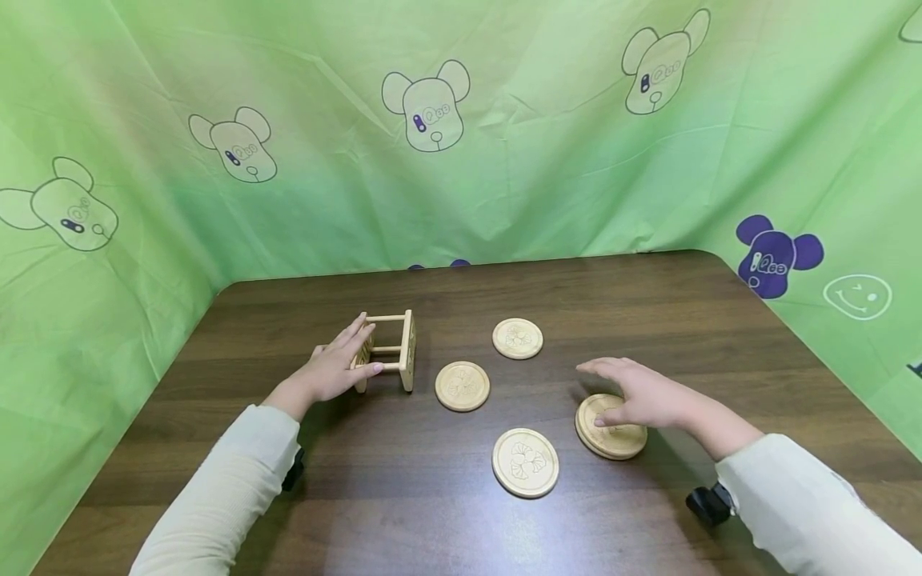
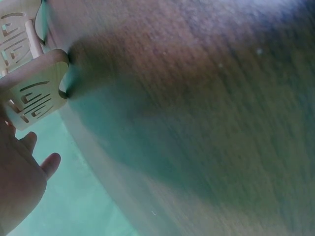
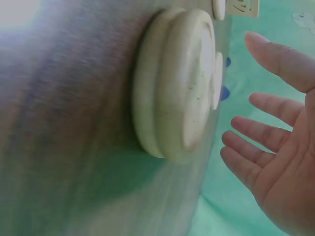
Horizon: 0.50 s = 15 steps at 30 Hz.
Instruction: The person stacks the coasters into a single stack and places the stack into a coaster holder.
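Observation:
In the head view, my left hand (image 1: 327, 370) lies at the left side of a small wooden coaster holder (image 1: 407, 352), fingers fairly straight along its left panel and thumb across the front rod. The left wrist view shows the holder's cut-out panel (image 2: 37, 96) beside the hand (image 2: 22, 182); some fingers are outside the frame. Above a stack of two round wooden coasters (image 1: 619, 442) hovers my right hand (image 1: 644, 394). Seen from the right wrist, its fingers are spread and apart from the stack (image 3: 172, 88), holding nothing.
Three single coasters lie flat between the hands: a back one (image 1: 518, 338), a middle one (image 1: 463, 386) and a front one (image 1: 525, 462), with leaf-like engravings. They rest on a dark wood table (image 1: 403, 512). A green printed cloth (image 1: 324, 200) hangs behind and beside it.

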### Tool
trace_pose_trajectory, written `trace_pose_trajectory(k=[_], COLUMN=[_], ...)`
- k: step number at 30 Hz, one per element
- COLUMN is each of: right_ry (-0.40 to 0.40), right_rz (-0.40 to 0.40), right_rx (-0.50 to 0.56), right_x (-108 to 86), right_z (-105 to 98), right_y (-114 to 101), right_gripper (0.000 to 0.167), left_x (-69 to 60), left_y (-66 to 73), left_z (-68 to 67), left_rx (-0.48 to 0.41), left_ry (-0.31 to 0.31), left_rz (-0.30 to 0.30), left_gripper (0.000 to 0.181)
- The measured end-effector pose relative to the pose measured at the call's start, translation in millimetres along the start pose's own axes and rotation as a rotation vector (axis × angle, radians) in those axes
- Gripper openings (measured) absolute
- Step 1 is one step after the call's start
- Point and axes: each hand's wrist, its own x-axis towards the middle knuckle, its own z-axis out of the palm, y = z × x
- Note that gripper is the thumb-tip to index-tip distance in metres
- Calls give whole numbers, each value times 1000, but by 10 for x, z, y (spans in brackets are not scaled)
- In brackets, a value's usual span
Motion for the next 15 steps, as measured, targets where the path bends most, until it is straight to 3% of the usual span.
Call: trace_pose_trajectory(k=[15], right_ry=[-22], right_rz=[38], right_rx=[15], right_x=[374], right_z=[-122], right_y=[56], right_gripper=[66], left_x=[8], left_y=[-18], left_z=[14], left_rx=[4], left_ry=[16], left_rz=[9], left_gripper=[75])
